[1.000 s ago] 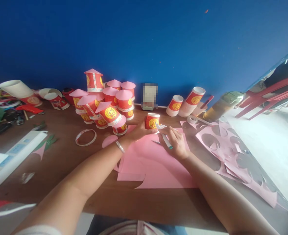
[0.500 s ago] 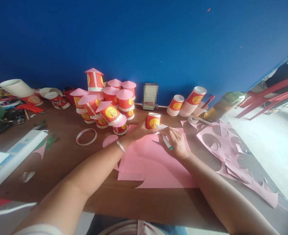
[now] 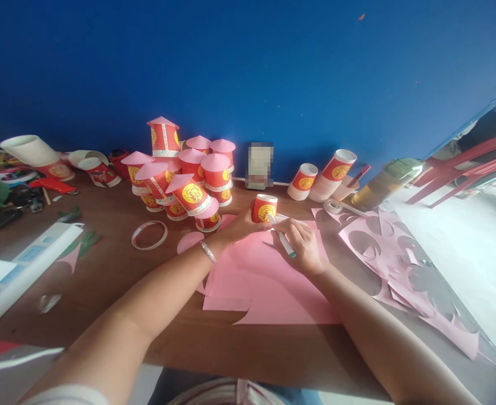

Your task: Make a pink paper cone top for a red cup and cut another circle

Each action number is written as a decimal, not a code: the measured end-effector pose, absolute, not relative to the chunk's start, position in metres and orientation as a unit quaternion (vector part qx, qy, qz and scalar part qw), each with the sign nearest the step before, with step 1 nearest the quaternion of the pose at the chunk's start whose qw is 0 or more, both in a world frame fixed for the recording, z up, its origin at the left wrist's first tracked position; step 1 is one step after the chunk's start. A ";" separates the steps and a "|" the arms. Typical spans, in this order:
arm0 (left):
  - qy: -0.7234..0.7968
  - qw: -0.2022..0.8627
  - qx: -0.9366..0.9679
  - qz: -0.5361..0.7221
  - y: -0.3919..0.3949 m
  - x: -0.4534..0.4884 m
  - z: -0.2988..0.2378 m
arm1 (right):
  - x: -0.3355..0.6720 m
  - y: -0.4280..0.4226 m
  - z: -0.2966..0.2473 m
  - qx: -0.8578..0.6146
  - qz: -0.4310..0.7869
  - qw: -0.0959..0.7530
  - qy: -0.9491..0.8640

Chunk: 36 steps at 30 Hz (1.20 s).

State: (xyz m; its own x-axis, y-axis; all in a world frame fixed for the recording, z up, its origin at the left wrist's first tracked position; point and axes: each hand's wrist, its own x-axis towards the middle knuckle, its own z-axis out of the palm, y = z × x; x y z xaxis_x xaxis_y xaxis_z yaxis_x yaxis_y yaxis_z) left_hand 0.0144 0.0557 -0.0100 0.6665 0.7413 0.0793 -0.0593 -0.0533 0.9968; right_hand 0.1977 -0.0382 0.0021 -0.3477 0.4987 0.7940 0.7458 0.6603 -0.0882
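Note:
My left hand point(image 3: 244, 223) is wrapped round the lower left side of a red paper cup point(image 3: 260, 209) with a yellow emblem and a white rim facing up. My right hand point(image 3: 301, 244) grips a slim white pen-like tool point(image 3: 286, 244) with a teal end. Its pale pointed tip meets the cup's front near the emblem; whether it is a blade or a nib I cannot tell. Under both hands lie pink paper sheets point(image 3: 277, 292). Another thin white item point(image 3: 285, 218) with an orange end shows behind my right fingers.
Several red cups with pink cone tops point(image 3: 192, 191) are stacked at the left. A tape roll point(image 3: 149, 235) lies before them. Cup stacks point(image 3: 332, 174) and a bottle point(image 3: 385, 183) stand right. Pink scraps point(image 3: 393, 264) cover the right side; a power strip point(image 3: 32, 270) lies left.
The view has shifted very slightly. Both hands keep their hold on the cup and the tool, with hardly any visible movement.

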 end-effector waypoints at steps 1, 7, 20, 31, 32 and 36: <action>0.257 0.637 0.655 0.315 0.056 0.015 -0.011 | 0.198 -0.038 0.002 -0.384 -0.145 0.423 -0.808; 0.244 0.634 0.659 0.323 0.058 0.016 -0.012 | 0.200 -0.037 0.000 -0.389 -0.132 0.421 -0.809; 0.275 0.640 0.641 0.323 0.052 0.015 -0.002 | 0.198 -0.039 0.002 -0.407 -0.148 0.417 -0.799; 0.256 0.639 0.651 0.320 0.055 0.016 -0.008 | 0.198 -0.039 0.000 -0.385 -0.153 0.421 -0.806; 0.259 0.637 0.652 0.320 0.055 0.015 -0.008 | 0.197 -0.039 0.000 -0.383 -0.155 0.424 -0.806; 0.277 0.628 0.650 0.326 0.054 0.015 -0.009 | 0.197 -0.040 0.003 -0.379 -0.159 0.425 -0.806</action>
State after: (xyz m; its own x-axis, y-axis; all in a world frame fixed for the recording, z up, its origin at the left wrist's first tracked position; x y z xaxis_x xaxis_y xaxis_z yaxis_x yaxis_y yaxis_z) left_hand 0.0147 0.0540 -0.0092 0.6342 0.7694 0.0762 -0.0492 -0.0581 0.9971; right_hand 0.1965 -0.0400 0.0028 -0.3508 0.4759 0.8065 0.7470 0.6616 -0.0655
